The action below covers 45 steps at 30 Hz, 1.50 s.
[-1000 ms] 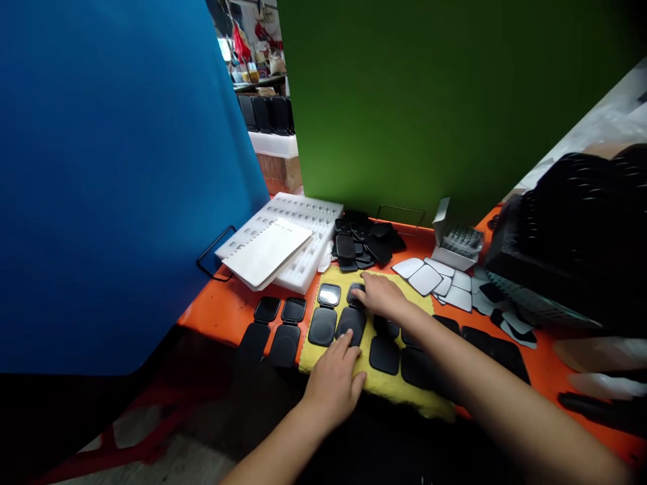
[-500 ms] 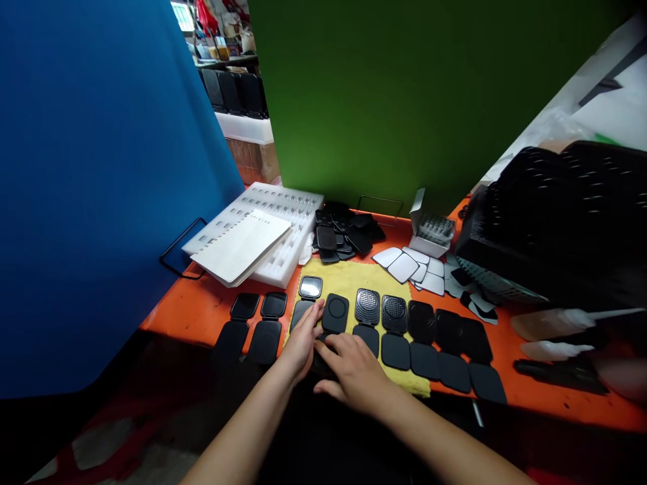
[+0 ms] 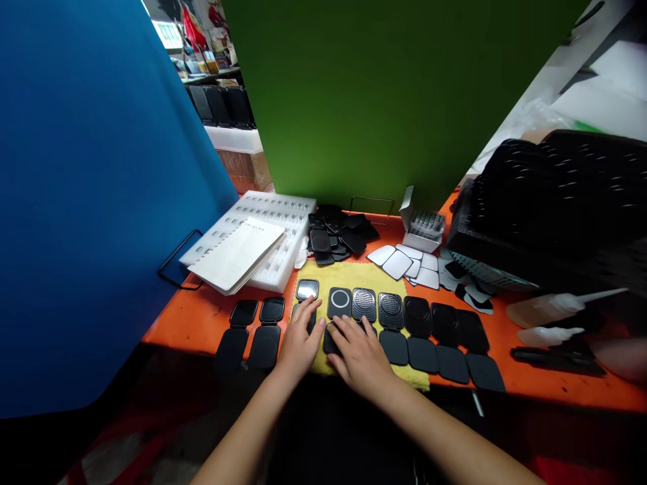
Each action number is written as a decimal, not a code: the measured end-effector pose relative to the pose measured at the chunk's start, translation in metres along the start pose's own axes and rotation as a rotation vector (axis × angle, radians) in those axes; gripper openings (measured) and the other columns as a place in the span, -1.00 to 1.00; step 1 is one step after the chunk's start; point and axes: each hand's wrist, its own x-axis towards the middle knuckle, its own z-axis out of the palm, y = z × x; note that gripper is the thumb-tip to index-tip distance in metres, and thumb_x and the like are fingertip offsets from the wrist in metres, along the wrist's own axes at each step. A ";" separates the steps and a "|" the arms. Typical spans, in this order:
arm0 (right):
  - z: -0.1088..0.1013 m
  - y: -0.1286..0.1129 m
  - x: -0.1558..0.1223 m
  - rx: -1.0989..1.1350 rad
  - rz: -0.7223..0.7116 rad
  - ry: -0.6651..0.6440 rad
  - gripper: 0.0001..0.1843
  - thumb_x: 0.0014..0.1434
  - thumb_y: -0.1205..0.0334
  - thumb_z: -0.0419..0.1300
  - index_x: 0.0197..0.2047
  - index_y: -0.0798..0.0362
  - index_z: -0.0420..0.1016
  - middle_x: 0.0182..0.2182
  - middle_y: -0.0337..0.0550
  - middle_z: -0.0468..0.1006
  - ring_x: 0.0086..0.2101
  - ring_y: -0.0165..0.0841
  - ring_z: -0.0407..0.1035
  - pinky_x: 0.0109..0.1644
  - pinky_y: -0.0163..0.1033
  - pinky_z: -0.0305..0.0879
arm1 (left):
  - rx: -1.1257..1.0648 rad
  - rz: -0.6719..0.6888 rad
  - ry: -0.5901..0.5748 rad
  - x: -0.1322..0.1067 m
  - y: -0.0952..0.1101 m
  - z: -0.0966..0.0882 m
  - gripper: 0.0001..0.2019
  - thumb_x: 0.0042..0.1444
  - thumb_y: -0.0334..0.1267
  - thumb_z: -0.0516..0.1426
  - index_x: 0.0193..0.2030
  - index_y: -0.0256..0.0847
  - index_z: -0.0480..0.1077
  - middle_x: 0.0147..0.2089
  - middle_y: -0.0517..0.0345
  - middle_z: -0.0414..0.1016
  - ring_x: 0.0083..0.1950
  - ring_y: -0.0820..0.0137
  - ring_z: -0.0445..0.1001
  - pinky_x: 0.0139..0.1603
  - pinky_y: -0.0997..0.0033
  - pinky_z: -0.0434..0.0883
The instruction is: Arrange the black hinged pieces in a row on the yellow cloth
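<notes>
A row of open black hinged cases (image 3: 422,316) lies across a yellow cloth (image 3: 354,275) on the orange table (image 3: 202,316). My left hand (image 3: 299,340) rests flat on the lower half of the case with the shiny insert (image 3: 307,289), fingers stretched out. My right hand (image 3: 358,350) lies beside it, fingers spread over the lower half of the case whose upper half shows a white ring (image 3: 340,301). The two hands almost touch.
Two more open black cases (image 3: 253,323) lie left of the cloth. Behind are a white foam tray with a notebook (image 3: 237,252), a heap of black parts (image 3: 336,232), white adhesive pads (image 3: 404,261), a small box (image 3: 422,225) and stacked black trays (image 3: 546,209). Blue and green screens stand behind.
My right hand drew back from the upper case halves to the near edge beside my left hand. A white ring now shows in the second case. The view shifted right and down.
</notes>
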 end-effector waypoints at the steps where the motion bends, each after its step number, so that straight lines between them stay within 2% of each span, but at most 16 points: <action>1: -0.003 -0.001 -0.003 0.022 -0.017 0.000 -0.50 0.16 0.08 -0.05 0.17 -0.02 0.11 0.15 -0.11 0.18 0.14 -0.19 0.00 0.21 0.12 -0.25 | 0.118 0.018 0.015 -0.003 -0.004 -0.007 -0.64 0.11 -0.17 0.00 0.06 -0.13 0.25 0.19 0.05 0.15 0.19 0.28 0.13 0.18 0.20 0.11; 4: -0.013 -0.005 -0.015 0.099 -0.093 -0.026 -0.57 0.18 0.11 -0.07 0.13 -0.06 0.17 0.09 -0.15 0.26 0.11 -0.25 0.06 0.21 0.07 -0.19 | 0.387 0.003 0.015 -0.009 -0.015 -0.022 -0.63 0.11 -0.17 -0.01 0.07 -0.14 0.23 0.19 0.00 0.14 0.17 0.21 0.16 0.12 0.15 0.17; 8: -0.020 -0.011 -0.037 0.186 -0.144 -0.083 -0.62 0.18 0.16 -0.05 0.07 -0.08 0.23 -0.02 -0.18 0.38 0.05 -0.29 0.13 0.20 0.04 -0.12 | 0.583 0.012 -0.054 -0.011 -0.018 -0.022 -0.54 0.08 -0.12 0.02 0.14 -0.13 0.14 0.22 -0.04 0.09 0.17 0.17 0.14 0.09 0.14 0.19; 12: -0.017 -0.011 -0.053 0.232 -0.114 -0.109 -0.65 0.15 0.19 -0.01 0.03 -0.07 0.26 -0.07 -0.18 0.41 -0.01 -0.32 0.20 0.20 0.04 -0.11 | 0.669 0.010 -0.074 -0.008 -0.016 -0.017 -0.48 0.05 -0.04 0.04 0.14 -0.13 0.12 0.20 -0.04 0.11 0.16 0.16 0.15 0.09 0.16 0.18; 17: -0.012 -0.010 -0.061 0.256 -0.071 -0.095 -0.67 0.12 0.24 0.03 -0.02 -0.07 0.31 -0.13 -0.17 0.43 -0.07 -0.33 0.25 0.17 0.04 -0.04 | 0.700 0.008 -0.103 -0.004 -0.014 -0.018 -0.45 0.03 -0.01 0.05 0.15 -0.13 0.10 0.20 -0.03 0.11 0.14 0.15 0.16 0.08 0.20 0.18; 20: -0.013 -0.011 -0.060 0.263 -0.067 -0.092 -0.68 0.12 0.24 0.03 -0.03 -0.08 0.31 -0.14 -0.17 0.44 -0.08 -0.34 0.26 0.16 0.03 -0.03 | 0.692 -0.029 -0.112 -0.003 -0.010 -0.019 -0.42 0.01 -0.05 0.07 0.18 -0.14 0.08 0.17 -0.04 0.13 0.11 0.13 0.20 0.03 0.18 0.22; 24: -0.014 -0.012 -0.057 0.282 -0.064 -0.091 -0.68 0.12 0.25 0.04 -0.03 -0.08 0.31 -0.14 -0.17 0.43 -0.09 -0.33 0.26 0.16 0.03 -0.03 | 0.627 -0.063 -0.045 -0.002 -0.004 -0.018 -0.35 -0.07 -0.13 0.14 0.20 -0.09 0.05 0.10 -0.04 0.18 0.04 0.10 0.26 -0.01 0.12 0.25; 27: -0.015 -0.011 -0.058 0.333 -0.057 -0.076 -0.68 0.11 0.28 0.03 -0.03 -0.07 0.32 -0.14 -0.18 0.43 -0.09 -0.33 0.25 0.16 0.01 -0.03 | 0.387 -0.119 0.036 -0.001 -0.006 -0.021 -0.36 -0.03 -0.21 0.12 0.22 -0.03 0.01 0.09 -0.02 0.18 0.06 0.17 0.26 0.00 0.17 0.25; 29: -0.014 -0.009 -0.060 0.406 -0.047 -0.049 -0.69 0.12 0.29 0.02 -0.05 -0.06 0.33 -0.14 -0.17 0.44 -0.10 -0.34 0.26 0.14 -0.02 0.01 | 0.103 -0.223 0.093 -0.002 -0.012 -0.025 -0.35 -0.02 -0.24 0.10 0.24 -0.07 -0.03 0.07 -0.02 0.24 0.06 0.22 0.28 0.03 0.20 0.25; 32: -0.013 -0.006 -0.060 0.623 0.077 0.000 -0.73 0.14 0.21 0.01 -0.09 -0.03 0.36 -0.16 -0.12 0.46 -0.12 -0.32 0.29 0.05 -0.10 0.14 | -0.409 -0.391 0.119 -0.005 -0.018 -0.034 -0.36 -0.10 -0.27 0.16 0.18 -0.17 0.10 0.02 -0.02 0.33 0.01 0.23 0.34 0.01 0.22 0.28; 35: -0.017 -0.007 -0.052 1.067 0.418 -0.009 -0.65 0.16 0.02 -0.05 -0.11 0.03 0.35 -0.22 -0.05 0.48 -0.19 -0.31 0.36 -0.04 -0.11 0.23 | -0.663 -0.395 0.094 -0.014 -0.013 -0.041 -0.59 -0.19 -0.32 0.19 -0.10 -0.21 0.38 -0.15 0.06 0.44 -0.07 0.22 0.40 -0.01 0.17 0.29; 37: -0.023 -0.009 -0.042 1.449 0.607 -0.117 -0.51 0.17 -0.11 -0.17 -0.05 0.04 0.29 -0.20 -0.02 0.48 -0.22 -0.31 0.39 -0.08 -0.09 0.26 | -0.615 -0.269 0.083 -0.020 -0.005 -0.044 -0.81 -0.21 -0.34 0.19 -0.35 -0.22 0.45 -0.26 0.09 0.46 -0.03 0.20 0.37 0.05 0.11 0.24; 39: -0.032 -0.013 -0.031 1.768 0.658 -0.270 -0.40 0.16 -0.19 -0.29 0.04 0.02 0.21 -0.14 -0.01 0.45 -0.22 -0.31 0.40 -0.14 -0.10 0.29 | -0.459 -0.109 0.057 -0.024 0.005 -0.046 -0.96 -0.19 -0.36 0.16 -0.52 -0.19 0.45 -0.20 0.08 0.43 0.10 0.18 0.25 0.15 0.10 0.14; 40: -0.036 -0.015 -0.027 1.876 0.649 -0.325 -0.38 0.15 -0.21 -0.31 0.07 0.00 0.18 -0.11 -0.02 0.44 -0.22 -0.32 0.40 -0.17 -0.12 0.30 | -0.361 -0.050 0.035 -0.026 0.009 -0.046 -0.93 -0.18 -0.39 0.14 -0.56 -0.17 0.45 -0.11 0.08 0.40 0.16 0.19 0.17 0.18 0.09 0.09; 42: -0.042 -0.020 -0.021 1.972 0.615 -0.358 -0.43 0.16 -0.17 -0.23 0.08 -0.02 0.17 -0.10 -0.04 0.43 -0.24 -0.34 0.40 -0.23 -0.17 0.32 | -0.193 0.007 0.017 -0.028 0.016 -0.047 -0.84 -0.17 -0.46 0.09 -0.60 -0.15 0.44 0.07 0.15 0.27 0.23 0.20 0.04 0.22 0.08 0.03; 45: -0.046 -0.025 -0.018 1.957 0.603 -0.298 -0.57 0.16 0.02 -0.03 0.06 -0.02 0.21 -0.12 -0.08 0.43 -0.23 -0.36 0.38 -0.25 -0.21 0.32 | -0.115 0.045 0.037 -0.030 0.020 -0.048 -0.78 -0.16 -0.52 0.05 -0.60 -0.15 0.44 0.20 0.23 0.11 0.25 0.21 0.01 0.22 0.09 0.03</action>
